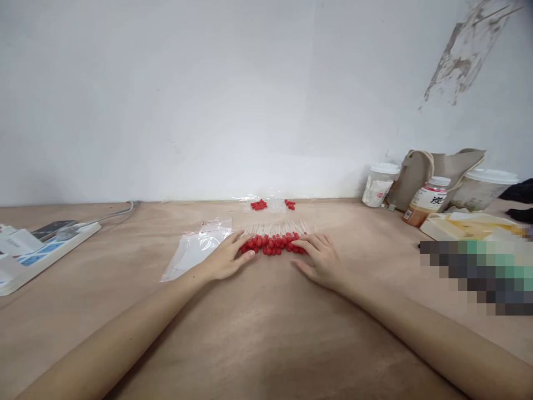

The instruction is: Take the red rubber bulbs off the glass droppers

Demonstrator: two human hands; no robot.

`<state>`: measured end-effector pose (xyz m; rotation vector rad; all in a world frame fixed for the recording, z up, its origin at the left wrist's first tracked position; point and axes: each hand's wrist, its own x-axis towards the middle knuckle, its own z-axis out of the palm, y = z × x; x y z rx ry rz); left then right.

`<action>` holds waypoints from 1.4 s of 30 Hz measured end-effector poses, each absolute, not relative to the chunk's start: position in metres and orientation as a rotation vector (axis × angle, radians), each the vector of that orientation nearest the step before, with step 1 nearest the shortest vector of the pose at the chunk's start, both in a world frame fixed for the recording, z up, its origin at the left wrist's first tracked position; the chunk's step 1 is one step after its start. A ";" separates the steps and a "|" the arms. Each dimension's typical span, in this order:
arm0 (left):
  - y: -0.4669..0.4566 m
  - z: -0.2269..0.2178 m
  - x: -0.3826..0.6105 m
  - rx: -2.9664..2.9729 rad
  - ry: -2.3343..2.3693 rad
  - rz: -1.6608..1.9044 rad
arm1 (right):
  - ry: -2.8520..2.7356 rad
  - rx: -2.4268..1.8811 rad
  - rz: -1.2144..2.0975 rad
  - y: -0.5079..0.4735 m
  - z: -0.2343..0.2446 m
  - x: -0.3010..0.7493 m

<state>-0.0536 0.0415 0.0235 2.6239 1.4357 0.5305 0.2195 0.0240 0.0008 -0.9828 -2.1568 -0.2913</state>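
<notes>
A row of thin white sticks with red rounded tips [272,243] lies on the wooden table, red ends toward me. At its left end rests my left hand [225,256], fingers stretched and thumb apart, touching the outer red tips. My right hand [322,260] lies over the right end in a similar way, its fingers on the tips there and the thumb held away. Neither hand is closed round a stick. Behind the row, near the wall, is a clear plastic bag [277,205] with small red pieces [259,205] on or in it.
Clear zip bags [195,249] lie left of my left hand. A power strip [50,253] with plugs sits far left. On the right stand a lidded cup [380,186], a labelled bottle [425,203], a grey bag [445,166] and a white-lidded tub [478,191]. A wall closes the back.
</notes>
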 end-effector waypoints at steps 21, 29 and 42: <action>-0.010 0.022 -0.041 2.808 0.839 0.419 | -2.607 -0.721 0.374 -0.002 -0.001 0.240; -0.012 0.011 -0.040 2.653 1.082 0.431 | -2.519 -0.957 0.418 0.002 -0.011 0.245; 0.031 0.025 -0.043 2.875 1.601 0.799 | -2.481 -0.931 0.316 0.004 -0.015 0.248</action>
